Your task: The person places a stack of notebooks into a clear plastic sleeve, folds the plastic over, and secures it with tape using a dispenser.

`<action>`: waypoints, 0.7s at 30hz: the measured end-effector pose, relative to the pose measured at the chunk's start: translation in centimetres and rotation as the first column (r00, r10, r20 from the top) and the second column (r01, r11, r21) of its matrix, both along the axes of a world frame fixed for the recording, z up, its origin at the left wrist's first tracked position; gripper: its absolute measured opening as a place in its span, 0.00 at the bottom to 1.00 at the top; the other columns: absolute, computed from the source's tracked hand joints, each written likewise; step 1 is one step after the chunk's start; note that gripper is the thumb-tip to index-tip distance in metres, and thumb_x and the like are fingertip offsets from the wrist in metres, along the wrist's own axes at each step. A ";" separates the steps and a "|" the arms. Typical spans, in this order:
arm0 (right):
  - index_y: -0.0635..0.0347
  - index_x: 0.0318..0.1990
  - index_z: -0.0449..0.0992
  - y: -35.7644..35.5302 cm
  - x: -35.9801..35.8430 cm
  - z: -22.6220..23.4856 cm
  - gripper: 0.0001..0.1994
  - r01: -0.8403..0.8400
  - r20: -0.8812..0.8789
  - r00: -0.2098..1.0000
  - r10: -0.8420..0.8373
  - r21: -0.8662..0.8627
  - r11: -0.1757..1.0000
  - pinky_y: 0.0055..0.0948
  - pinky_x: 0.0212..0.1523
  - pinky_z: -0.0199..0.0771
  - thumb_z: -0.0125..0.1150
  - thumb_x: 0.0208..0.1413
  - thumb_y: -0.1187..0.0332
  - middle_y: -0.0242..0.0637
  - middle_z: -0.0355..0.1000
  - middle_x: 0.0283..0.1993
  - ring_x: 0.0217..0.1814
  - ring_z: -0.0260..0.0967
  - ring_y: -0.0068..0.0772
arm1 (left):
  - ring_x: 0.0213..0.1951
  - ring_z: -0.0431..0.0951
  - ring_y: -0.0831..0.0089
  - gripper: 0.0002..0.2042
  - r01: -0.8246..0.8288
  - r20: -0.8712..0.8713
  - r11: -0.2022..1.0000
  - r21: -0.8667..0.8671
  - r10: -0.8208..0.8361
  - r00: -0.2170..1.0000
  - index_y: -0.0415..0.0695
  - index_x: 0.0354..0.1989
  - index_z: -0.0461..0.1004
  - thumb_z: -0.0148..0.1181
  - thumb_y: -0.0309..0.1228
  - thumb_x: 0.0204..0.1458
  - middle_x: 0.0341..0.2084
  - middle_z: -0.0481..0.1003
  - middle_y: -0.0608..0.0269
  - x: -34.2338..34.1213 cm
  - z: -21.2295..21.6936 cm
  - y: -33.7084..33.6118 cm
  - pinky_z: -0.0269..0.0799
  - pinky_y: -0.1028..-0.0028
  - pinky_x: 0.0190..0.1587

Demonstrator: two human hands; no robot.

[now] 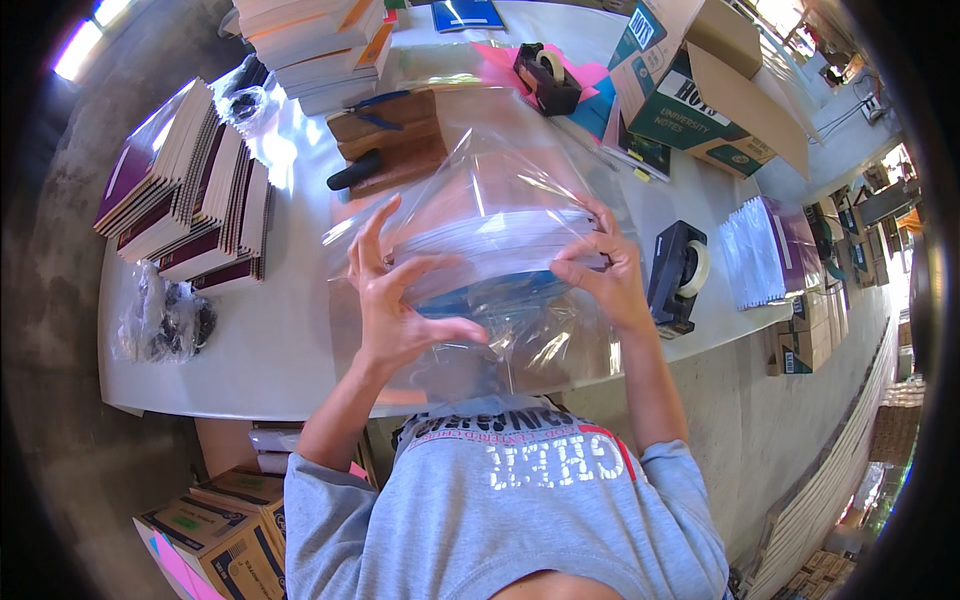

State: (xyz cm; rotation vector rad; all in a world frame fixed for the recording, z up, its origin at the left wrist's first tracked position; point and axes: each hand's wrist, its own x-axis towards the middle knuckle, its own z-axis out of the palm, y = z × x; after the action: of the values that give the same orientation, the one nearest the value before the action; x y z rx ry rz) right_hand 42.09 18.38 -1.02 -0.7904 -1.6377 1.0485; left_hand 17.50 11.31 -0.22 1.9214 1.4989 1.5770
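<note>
A thick stack of white-edged sheets or notebooks (490,240) stands in front of me, with a blue layer at its near lower side. Clear plastic film (545,345) spreads over and around it, with a peak rising behind. At the stack's left end, my left hand (395,300) has its fingers spread; the forefinger lies along the stack and the thumb stretches out over the film. My right hand (610,262) is closed round the right end, thumb in front and fingers behind, pinching the stack with film about it. The stack's underside is hidden.
Spiral notebooks (190,200) pile up at left, above crumpled plastic (165,315). A tall paper stack (320,50) stands behind. Blue-handled scissors (375,115) lie on a brown board (410,145). Tape dispensers (678,275), an open carton (715,100) and more notebooks (770,250) occupy the right.
</note>
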 end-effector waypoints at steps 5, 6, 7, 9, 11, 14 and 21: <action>0.59 0.33 0.80 2.9 -0.2 2.4 0.14 -0.183 0.202 0.952 0.229 -0.223 0.958 0.34 0.57 0.58 0.75 0.35 0.70 0.42 0.67 0.54 0.58 0.62 0.34 | 0.47 0.72 0.64 0.19 -0.092 -0.190 0.985 -0.149 0.062 0.980 0.49 0.30 0.82 0.76 0.44 0.29 0.49 0.70 0.56 0.0 1.3 1.9 0.68 0.68 0.46; 0.59 0.33 0.80 3.4 -0.2 2.9 0.14 -0.184 0.210 0.950 0.230 -0.217 0.959 0.34 0.57 0.58 0.75 0.35 0.70 0.42 0.67 0.54 0.58 0.62 0.34 | 0.47 0.72 0.64 0.19 -0.093 -0.183 0.985 -0.143 0.066 0.981 0.49 0.30 0.82 0.76 0.44 0.29 0.49 0.70 0.56 -0.4 1.6 3.1 0.68 0.68 0.46; 0.60 0.35 0.79 4.1 -0.5 3.3 0.15 -0.184 0.183 0.946 0.269 -0.382 0.906 0.31 0.55 0.61 0.74 0.35 0.71 0.41 0.69 0.53 0.55 0.65 0.33 | 0.40 0.74 0.68 0.17 -0.011 -0.030 0.910 -0.414 -0.002 1.000 0.47 0.29 0.82 0.76 0.41 0.29 0.41 0.74 0.58 -1.2 1.9 4.1 0.69 0.72 0.41; 0.61 0.37 0.78 5.2 -0.9 3.3 0.16 -0.181 0.157 0.939 0.304 -0.527 0.831 0.28 0.52 0.63 0.72 0.36 0.71 0.40 0.70 0.51 0.52 0.67 0.33 | 0.33 0.77 0.72 0.16 0.108 0.141 0.771 -0.627 -0.025 0.990 0.44 0.27 0.81 0.76 0.38 0.30 0.33 0.78 0.60 -1.7 2.4 5.2 0.71 0.76 0.35; 0.62 0.39 0.77 6.2 -1.0 2.5 0.18 -0.159 0.105 0.962 0.250 -0.530 0.833 0.24 0.45 0.67 0.72 0.37 0.71 0.38 0.73 0.46 0.44 0.70 0.28 | 0.28 0.77 0.77 0.22 0.140 0.156 0.756 -0.639 -0.051 0.986 0.40 0.36 0.78 0.77 0.37 0.31 0.22 0.78 0.64 -1.7 2.9 5.9 0.70 0.78 0.34; 0.64 0.36 0.78 7.4 -1.7 2.3 0.15 -0.274 -0.037 0.945 0.326 -0.635 0.722 0.22 0.40 0.69 0.72 0.37 0.72 0.36 0.76 0.36 0.36 0.72 0.24 | 0.34 0.76 0.75 0.31 0.145 0.250 0.785 -0.602 0.012 0.968 0.38 0.48 0.71 0.76 0.36 0.33 0.29 0.78 0.60 -2.1 2.4 6.5 0.70 0.76 0.38; 0.65 0.29 0.80 8.2 -1.8 5.4 0.09 -0.311 0.371 0.787 0.492 -0.450 0.837 0.19 0.40 0.67 0.69 0.38 0.71 0.34 0.76 0.24 0.30 0.71 0.20 | 0.39 0.77 0.75 0.29 0.290 0.158 0.563 -0.774 -0.271 0.949 0.42 0.52 0.71 0.72 0.31 0.37 0.36 0.79 0.60 -2.9 2.8 8.0 0.70 0.71 0.40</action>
State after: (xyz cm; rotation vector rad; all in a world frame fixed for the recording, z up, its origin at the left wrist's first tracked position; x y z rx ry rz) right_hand 40.27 26.59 4.37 -1.0222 -2.1317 1.6029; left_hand 14.64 19.27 2.61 1.4713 1.4237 0.5831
